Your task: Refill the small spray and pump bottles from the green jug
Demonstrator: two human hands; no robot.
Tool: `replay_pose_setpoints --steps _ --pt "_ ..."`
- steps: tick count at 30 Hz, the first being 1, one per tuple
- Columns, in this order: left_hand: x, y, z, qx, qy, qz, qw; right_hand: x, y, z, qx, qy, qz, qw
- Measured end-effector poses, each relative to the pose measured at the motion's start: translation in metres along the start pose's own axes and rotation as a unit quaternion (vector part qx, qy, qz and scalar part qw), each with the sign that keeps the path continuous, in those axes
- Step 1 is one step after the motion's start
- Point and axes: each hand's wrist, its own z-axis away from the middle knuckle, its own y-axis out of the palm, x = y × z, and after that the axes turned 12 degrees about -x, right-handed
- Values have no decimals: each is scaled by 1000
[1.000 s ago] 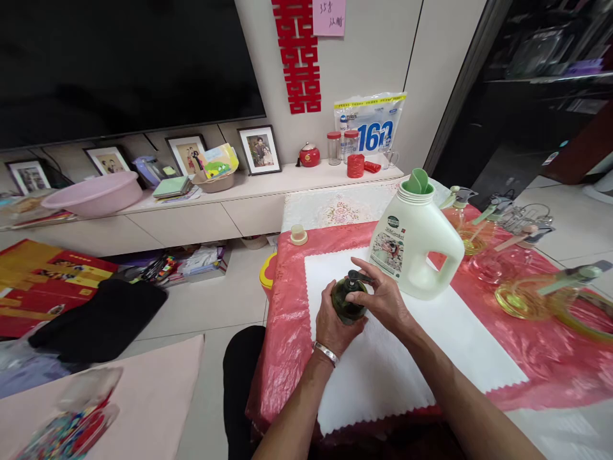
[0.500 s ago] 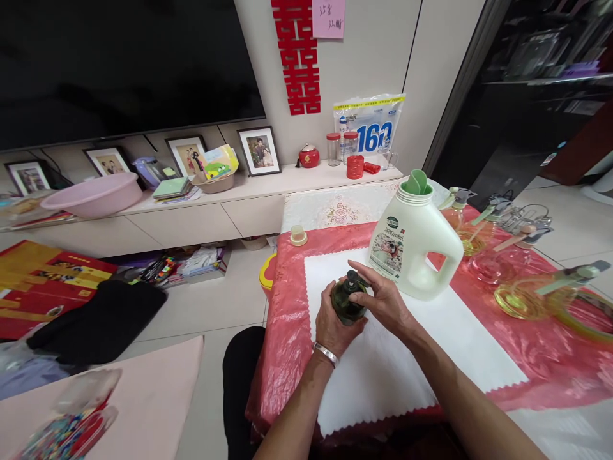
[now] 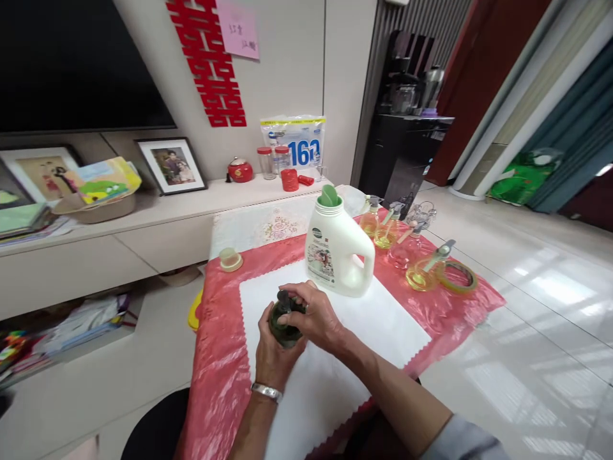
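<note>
My left hand (image 3: 274,350), with a silver bracelet at its wrist, is wrapped round the body of a dark green pump bottle (image 3: 283,333). At the bottle's neck my right hand (image 3: 316,314) closes its thumb and fingers round the black pump head (image 3: 284,300). Just beyond my hands a large pale-green detergent jug (image 3: 342,255) stands upright on a white cloth (image 3: 368,332). Its mouth is uncapped and holds a green funnel-like piece (image 3: 329,197). A cream-coloured cap (image 3: 230,259) lies on the red table cover (image 3: 215,358) to the left.
Several clear pump bottles (image 3: 421,275) with coloured liquid line the table's right side, beside a roll of tape (image 3: 460,276). Behind the table, a low cabinet (image 3: 158,223) carries glass jars (image 3: 266,163), a red pot (image 3: 239,170) and framed photos (image 3: 172,166). A yellow-rimmed bin (image 3: 194,312) stands at the table's left.
The view has turned right, so everything sits further left. My right hand's fingers, spread over the pump before, have curled in round the pump head. The left hand keeps its hold on the bottle.
</note>
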Motion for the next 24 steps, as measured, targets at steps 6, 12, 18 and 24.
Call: replay_pose_setpoints --steps 6,12,18,24 --pt "18 8 -3 52 124 -26 991 3 -15 10 -98 0 6 995" --pt "28 8 -8 75 178 -50 980 14 -66 23 -165 -9 14 986" --pt "20 5 -5 94 139 -57 984 11 -127 45 -252 20 65 965" --pt "16 5 -4 82 126 -61 987 -10 -181 59 -347 68 127 927"
